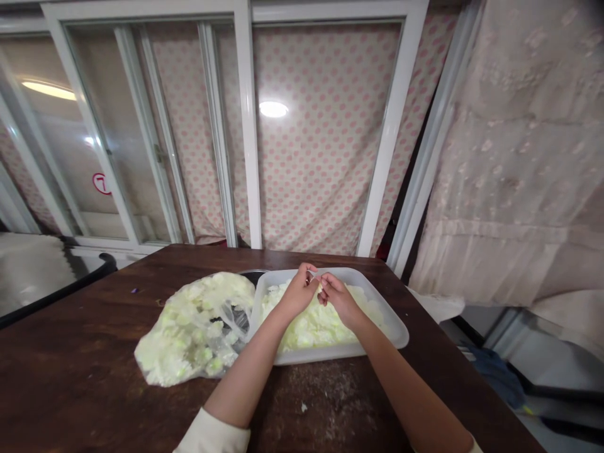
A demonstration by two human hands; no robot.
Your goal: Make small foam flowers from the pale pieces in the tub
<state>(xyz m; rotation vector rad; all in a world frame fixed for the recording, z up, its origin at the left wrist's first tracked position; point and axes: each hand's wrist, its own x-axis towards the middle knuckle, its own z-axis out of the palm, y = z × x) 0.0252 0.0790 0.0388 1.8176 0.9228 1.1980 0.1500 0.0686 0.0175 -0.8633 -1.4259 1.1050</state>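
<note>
Over a white plastic tub [396,330], my left hand [302,290] and my right hand [334,294] meet with fingertips pinched together. Something small and pale seems to sit between them, too small to name. Many soft-looking, pale yellow-white pieces [311,330] fill the tub below, possibly petals or small flowers; their kind is not clear. Left of the tub lies a clear plastic bag [189,333] full of similar white and light green pieces. Its side near the tub is crumpled, and a dark round container [255,275] shows partly behind it.
Everything stands on a dark brown wooden table [94,340]. Pale crumbs [325,402] lie near its front edge, and a tiny purple bit [134,290] at the left. White-framed sliding windows [248,126] rise behind the table. A curtain [523,151] hangs at the right.
</note>
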